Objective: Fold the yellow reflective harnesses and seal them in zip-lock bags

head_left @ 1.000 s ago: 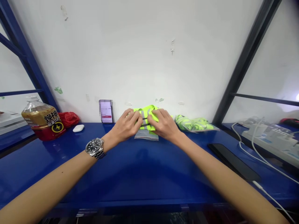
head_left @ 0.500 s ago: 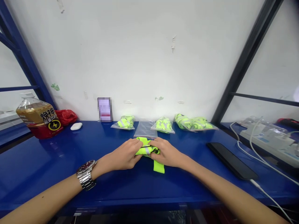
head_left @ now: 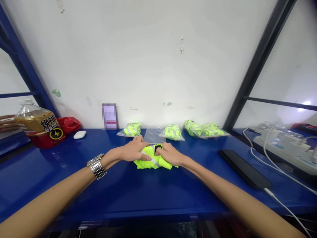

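A bunched neon-yellow reflective vest (head_left: 155, 161) with silver-grey strips and a dark patch lies on the blue table in front of me. My left hand (head_left: 133, 149) grips its left side, thumb across the top and fingers over the far edge. On the other side, my right hand (head_left: 171, 154) holds the cloth near the dark patch, its fingertips partly hidden. Just beyond the vest lies a flat clear zip bag (head_left: 155, 135). Similar vests in clear bags stand along the wall: one bagged vest (head_left: 133, 129) at left, another bagged vest (head_left: 172, 131) and more bagged yellow cloth (head_left: 206, 129) at right.
At left are a large drink bottle (head_left: 39, 124), a red plastic bag (head_left: 69, 124) and a white earphone case (head_left: 80, 134). A phone (head_left: 110, 116) leans on the wall. A black phone (head_left: 244, 168) with a white cable and power strips (head_left: 289, 145) sit at right. Another person's hand (head_left: 7, 123) shows far left.
The vest has gone from a tight roll held up to a wider, looser bundle on the table. My left hand has turned over its top, and the hanging strip has gone from view.
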Available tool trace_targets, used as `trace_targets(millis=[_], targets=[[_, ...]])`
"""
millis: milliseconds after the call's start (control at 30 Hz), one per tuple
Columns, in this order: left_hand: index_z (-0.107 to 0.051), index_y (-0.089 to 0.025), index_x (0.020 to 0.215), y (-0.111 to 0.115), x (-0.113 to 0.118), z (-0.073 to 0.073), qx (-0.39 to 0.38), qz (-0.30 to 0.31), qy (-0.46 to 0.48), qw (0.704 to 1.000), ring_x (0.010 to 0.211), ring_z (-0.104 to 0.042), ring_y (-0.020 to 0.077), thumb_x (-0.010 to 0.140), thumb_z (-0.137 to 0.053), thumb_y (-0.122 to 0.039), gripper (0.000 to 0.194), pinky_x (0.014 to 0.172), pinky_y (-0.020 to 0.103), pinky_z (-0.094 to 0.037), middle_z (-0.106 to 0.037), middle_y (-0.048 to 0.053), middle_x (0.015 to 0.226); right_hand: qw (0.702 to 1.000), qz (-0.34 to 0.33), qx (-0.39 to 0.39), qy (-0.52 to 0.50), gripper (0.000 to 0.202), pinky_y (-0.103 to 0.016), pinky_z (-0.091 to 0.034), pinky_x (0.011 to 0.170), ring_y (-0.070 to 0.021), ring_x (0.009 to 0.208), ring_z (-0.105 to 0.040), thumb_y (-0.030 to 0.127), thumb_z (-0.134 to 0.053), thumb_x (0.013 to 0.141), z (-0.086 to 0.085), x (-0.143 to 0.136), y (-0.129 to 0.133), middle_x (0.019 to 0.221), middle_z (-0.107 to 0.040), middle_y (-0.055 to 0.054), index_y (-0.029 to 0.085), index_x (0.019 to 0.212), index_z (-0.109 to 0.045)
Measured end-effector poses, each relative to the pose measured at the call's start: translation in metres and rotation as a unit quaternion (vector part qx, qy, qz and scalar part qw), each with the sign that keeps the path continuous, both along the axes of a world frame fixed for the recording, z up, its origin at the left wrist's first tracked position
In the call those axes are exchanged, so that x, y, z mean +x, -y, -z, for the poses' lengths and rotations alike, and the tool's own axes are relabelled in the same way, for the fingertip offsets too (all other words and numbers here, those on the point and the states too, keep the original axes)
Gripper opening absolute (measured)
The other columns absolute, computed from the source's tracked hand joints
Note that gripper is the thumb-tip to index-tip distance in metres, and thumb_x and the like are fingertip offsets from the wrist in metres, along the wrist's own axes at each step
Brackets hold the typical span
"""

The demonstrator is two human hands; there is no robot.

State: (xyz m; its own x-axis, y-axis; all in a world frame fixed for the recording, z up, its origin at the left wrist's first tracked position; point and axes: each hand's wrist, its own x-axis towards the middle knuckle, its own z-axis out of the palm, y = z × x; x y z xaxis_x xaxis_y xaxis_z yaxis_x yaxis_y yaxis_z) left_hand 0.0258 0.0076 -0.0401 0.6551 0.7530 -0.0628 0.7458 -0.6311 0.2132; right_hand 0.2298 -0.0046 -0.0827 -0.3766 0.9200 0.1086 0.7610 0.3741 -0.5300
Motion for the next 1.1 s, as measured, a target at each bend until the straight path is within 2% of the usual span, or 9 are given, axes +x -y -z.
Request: trace_targets(millis=[133, 333, 400, 500, 633, 767, 900, 1000, 1100], targets=[[-0.045, -0.017, 0.111, -0.004, -0.001, -0.002, 0.029, 0.012, -0.012, 0.999, 0.091, -0.047, 0.0239, 0.081, -0.053, -0.057, 0.050, 0.076, 0.034, -0.042, -0.045, 0.006, 0.099, 0.998, 0.037, -0.009, 0.059, 0.030, -0.032, -0.039, 0.071, -0.0245, 0.089, -0.055, 0.040, -0.034, 0.087, -0.003, 0.001, 0.001, 0.092, -0.062, -0.006, 0.020, 0.091, -0.056], [-0.051, -0.015, 0.106, 0.019, 0.006, 0.010, 0.255, 0.109, -0.035, 0.960, 0.096, -0.050, 0.0257, 0.097, -0.033, -0.036, 0.029, 0.085, 0.040, -0.039, -0.053, 0.013, 0.105, 0.993, -0.001, -0.041, 0.111, 0.041, -0.037, -0.042, 0.072, -0.0277, 0.094, -0.061, 0.038, -0.024, 0.092, -0.013, 0.004, -0.005, 0.106, -0.065, -0.007, 0.024, 0.092, -0.063], [-0.050, -0.012, 0.112, 0.028, 0.010, 0.017, 0.281, 0.109, -0.037, 0.953, 0.100, -0.052, 0.0273, 0.097, -0.028, -0.049, 0.045, 0.087, 0.040, -0.039, -0.055, 0.015, 0.108, 0.992, -0.001, -0.039, 0.121, 0.041, -0.039, -0.043, 0.071, -0.0287, 0.092, -0.061, 0.039, -0.024, 0.092, -0.014, 0.004, -0.007, 0.104, -0.065, -0.007, 0.026, 0.092, -0.063], [-0.049, -0.007, 0.116, 0.031, 0.016, 0.027, 0.302, 0.088, -0.040, 0.948, 0.103, -0.052, 0.0328, 0.082, -0.028, -0.077, 0.081, 0.087, 0.042, -0.039, -0.056, 0.020, 0.112, 0.990, 0.000, -0.037, 0.137, 0.041, -0.040, -0.043, 0.070, -0.0294, 0.087, -0.062, 0.039, -0.024, 0.093, -0.013, 0.004, -0.009, 0.100, -0.066, -0.009, 0.025, 0.095, -0.063], [-0.055, -0.007, 0.105, 0.016, 0.023, 0.034, 0.258, 0.090, -0.051, 0.961, 0.086, -0.057, 0.0303, 0.072, -0.032, -0.085, 0.088, 0.079, 0.041, -0.041, -0.060, 0.017, 0.096, 0.988, -0.024, -0.018, 0.152, 0.030, -0.035, -0.041, 0.072, -0.0275, 0.092, -0.060, 0.036, -0.037, 0.091, -0.013, 0.005, -0.009, 0.106, -0.065, -0.009, 0.024, 0.101, -0.062], [-0.056, -0.009, 0.105, 0.004, 0.026, 0.033, 0.225, 0.106, -0.074, 0.966, 0.084, -0.059, 0.0276, 0.086, -0.038, -0.068, 0.065, 0.080, 0.039, -0.042, -0.063, 0.015, 0.093, 0.994, -0.052, -0.008, 0.094, 0.038, -0.030, -0.041, 0.068, -0.0210, 0.081, -0.059, 0.037, -0.030, 0.096, -0.018, 0.015, -0.012, 0.092, -0.065, -0.007, 0.021, 0.098, -0.064], [-0.059, -0.013, 0.097, 0.000, 0.030, 0.030, 0.196, 0.100, -0.067, 0.973, 0.080, -0.062, 0.0264, 0.085, -0.051, -0.053, 0.043, 0.079, 0.038, -0.044, -0.065, 0.013, 0.089, 0.993, -0.111, -0.044, -0.016, 0.051, -0.031, -0.044, 0.068, -0.0197, 0.074, -0.059, 0.049, -0.025, 0.097, -0.031, 0.027, -0.009, 0.082, -0.065, -0.005, 0.019, 0.100, -0.066], [-0.061, -0.017, 0.082, -0.003, 0.033, 0.025, 0.138, 0.096, -0.058, 0.984, 0.068, -0.062, 0.0241, 0.081, -0.056, -0.047, 0.030, 0.071, 0.037, -0.046, -0.064, 0.007, 0.076, 0.994, -0.098, -0.033, -0.018, 0.056, -0.036, -0.045, 0.079, -0.0247, 0.093, -0.061, 0.058, -0.028, 0.094, -0.042, 0.031, 0.005, 0.103, -0.067, -0.010, 0.019, 0.114, -0.063], [-0.059, -0.019, 0.070, -0.005, 0.035, 0.017, 0.080, 0.071, -0.091, 0.990, 0.060, -0.060, 0.0240, 0.075, -0.059, -0.053, 0.034, 0.060, 0.035, -0.044, -0.060, 0.006, 0.066, 0.995, -0.074, 0.053, 0.048, 0.071, -0.046, -0.040, 0.094, -0.0339, 0.120, -0.049, 0.068, -0.039, 0.086, -0.048, 0.028, 0.029, 0.133, -0.053, -0.017, 0.019, 0.137, -0.046]])
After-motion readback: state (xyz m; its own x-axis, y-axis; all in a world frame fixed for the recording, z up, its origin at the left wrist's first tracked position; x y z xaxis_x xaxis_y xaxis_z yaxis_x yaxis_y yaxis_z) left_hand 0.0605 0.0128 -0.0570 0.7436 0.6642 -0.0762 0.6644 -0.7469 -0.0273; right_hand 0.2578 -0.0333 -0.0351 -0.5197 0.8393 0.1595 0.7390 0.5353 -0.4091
